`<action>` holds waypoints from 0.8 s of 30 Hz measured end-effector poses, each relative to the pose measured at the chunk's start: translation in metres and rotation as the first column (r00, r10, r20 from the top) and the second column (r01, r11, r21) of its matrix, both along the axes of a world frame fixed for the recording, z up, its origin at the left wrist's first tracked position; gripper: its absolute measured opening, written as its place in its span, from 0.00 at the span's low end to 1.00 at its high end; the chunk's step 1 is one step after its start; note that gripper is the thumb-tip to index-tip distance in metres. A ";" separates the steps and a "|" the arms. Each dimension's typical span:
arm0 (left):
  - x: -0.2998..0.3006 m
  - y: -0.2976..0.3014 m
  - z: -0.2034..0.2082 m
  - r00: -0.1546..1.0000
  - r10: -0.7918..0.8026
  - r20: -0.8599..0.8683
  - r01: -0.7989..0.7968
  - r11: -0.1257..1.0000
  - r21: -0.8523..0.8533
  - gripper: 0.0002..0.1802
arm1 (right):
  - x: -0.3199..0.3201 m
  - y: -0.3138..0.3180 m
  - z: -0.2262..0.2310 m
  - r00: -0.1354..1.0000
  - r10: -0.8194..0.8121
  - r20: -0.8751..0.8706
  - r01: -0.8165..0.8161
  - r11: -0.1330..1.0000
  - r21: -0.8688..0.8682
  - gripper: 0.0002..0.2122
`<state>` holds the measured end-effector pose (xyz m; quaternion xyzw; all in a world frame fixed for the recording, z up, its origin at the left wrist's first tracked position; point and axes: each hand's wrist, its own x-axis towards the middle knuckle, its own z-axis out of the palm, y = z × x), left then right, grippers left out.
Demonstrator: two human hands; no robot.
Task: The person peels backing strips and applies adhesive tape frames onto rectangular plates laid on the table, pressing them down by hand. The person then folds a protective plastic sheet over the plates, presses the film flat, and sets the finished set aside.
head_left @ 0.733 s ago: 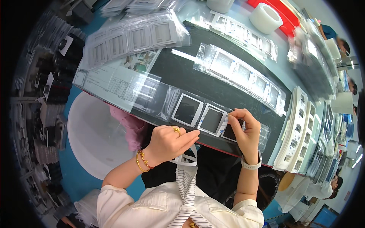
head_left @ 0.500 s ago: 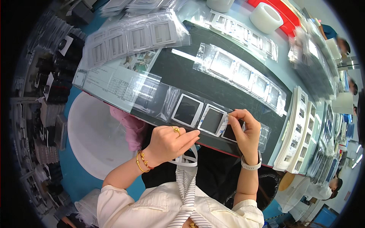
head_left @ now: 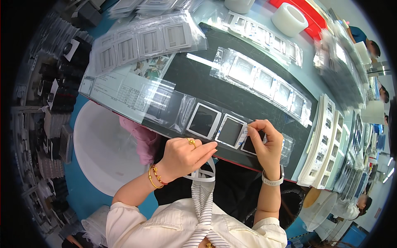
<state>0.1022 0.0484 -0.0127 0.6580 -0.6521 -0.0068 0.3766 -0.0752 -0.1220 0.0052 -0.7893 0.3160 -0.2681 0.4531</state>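
A row of white rectangular frames lies in a clear plastic sleeve along the near edge of the dark mat. The leftmost frame [head_left: 197,130] looks plain, while the middle frame [head_left: 219,134] carries blue-marked strips on its border. My right hand [head_left: 268,144] pinches thumb and forefinger together at the middle frame's upper right corner; whatever is between the tips is too small to make out. Partly behind that hand is another frame [head_left: 248,148]. My left hand [head_left: 182,155] is closed, its fingers pressed together by the middle frame's lower left corner. Its thumb and grip are hidden.
Clear-bagged frames [head_left: 151,41] are piled at the far left. Another bagged row of frames [head_left: 262,80] lies farther back on the dark mat [head_left: 190,78]. White tape rolls [head_left: 289,20] stand behind, and stacked white frame sheets [head_left: 318,144] lie right. A white tub [head_left: 97,144] is beside the table.
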 end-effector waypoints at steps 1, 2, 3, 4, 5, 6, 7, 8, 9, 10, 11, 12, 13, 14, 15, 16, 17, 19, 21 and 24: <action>0.000 0.000 0.000 1.000 0.000 0.001 0.000 1.000 -0.004 0.09 | 0.000 0.000 0.001 1.000 0.000 0.000 0.000 1.000 -0.013 0.03; -0.001 -0.001 0.000 1.000 -0.002 0.001 0.002 1.000 -0.005 0.09 | 0.000 0.001 0.001 1.000 -0.001 0.000 0.001 1.000 -0.026 0.03; -0.001 -0.001 0.000 1.000 0.004 0.002 -0.004 1.000 -0.003 0.09 | 0.000 0.000 0.001 1.000 -0.003 -0.001 0.003 1.000 -0.027 0.03; -0.001 -0.001 0.001 1.000 0.010 0.003 -0.010 1.000 -0.002 0.09 | 0.000 0.000 0.000 1.000 0.002 0.002 -0.001 1.000 -0.029 0.03; -0.002 -0.001 0.001 1.000 0.008 0.002 -0.008 1.000 -0.003 0.09 | 0.000 0.000 0.000 1.000 0.006 0.006 -0.005 0.999 -0.032 0.03; -0.003 -0.002 0.002 1.000 0.009 0.009 -0.009 1.000 0.004 0.09 | 0.000 0.000 -0.001 1.000 0.003 0.005 -0.003 0.999 -0.033 0.03; -0.003 -0.002 0.002 1.000 0.011 0.016 -0.011 1.000 0.011 0.09 | 0.000 0.000 -0.001 1.000 0.002 0.006 -0.002 1.000 -0.023 0.03; -0.004 -0.003 0.003 1.000 0.008 0.016 -0.008 1.000 0.010 0.09 | 0.000 0.000 -0.001 1.000 0.001 0.006 -0.001 1.000 -0.014 0.03; -0.005 -0.003 0.003 1.000 0.011 0.021 -0.011 1.000 0.016 0.09 | 0.000 0.000 0.000 1.000 -0.002 0.006 0.002 1.000 -0.015 0.03; -0.005 -0.003 0.003 1.000 0.013 0.026 -0.014 1.000 0.022 0.09 | 0.000 0.001 0.001 1.000 -0.001 0.000 0.001 1.000 -0.012 0.03; -0.005 -0.003 0.003 1.000 0.011 0.026 -0.012 1.000 0.022 0.09 | 0.000 0.001 0.002 1.000 -0.001 -0.007 0.001 1.000 -0.009 0.03; -0.006 -0.003 0.003 1.000 0.012 0.026 -0.012 1.000 0.026 0.09 | 0.000 0.001 0.001 1.000 -0.003 -0.007 0.003 1.000 -0.009 0.03; -0.007 -0.004 0.003 1.000 0.010 0.024 -0.011 1.000 0.029 0.09 | 0.000 0.000 0.002 1.000 0.002 -0.007 -0.002 1.000 -0.020 0.03; -0.008 -0.005 0.003 1.000 0.007 0.023 -0.007 1.000 0.028 0.09 | 0.000 0.000 0.002 1.000 0.007 -0.006 -0.008 1.000 -0.030 0.03; -0.009 -0.006 0.003 1.000 0.005 0.005 -0.005 0.999 0.032 0.09 | 0.000 0.000 0.002 1.000 0.004 -0.008 -0.004 1.000 -0.031 0.03; -0.010 -0.006 0.003 1.000 0.005 -0.012 -0.004 0.999 0.037 0.09 | 0.000 0.000 0.002 1.000 0.008 -0.005 -0.008 0.999 -0.032 0.03; -0.011 -0.007 0.004 1.000 0.003 -0.012 -0.003 0.999 0.037 0.09 | 0.000 0.000 0.002 1.000 0.013 -0.002 -0.013 0.999 -0.033 0.03; -0.016 -0.010 0.006 1.000 -0.022 -0.017 0.023 0.998 0.057 0.10 | 0.001 0.000 0.003 1.000 0.011 -0.002 -0.011 0.999 -0.034 0.03; -0.023 -0.014 0.008 0.999 -0.037 -0.025 0.038 0.996 0.075 0.10 | 0.001 0.000 0.003 1.000 0.009 -0.003 -0.009 0.999 -0.035 0.03; -0.031 -0.017 0.013 0.998 -0.051 -0.036 0.055 0.993 0.109 0.10 | -0.001 -0.001 0.002 1.000 0.026 0.011 -0.025 0.997 -0.067 0.03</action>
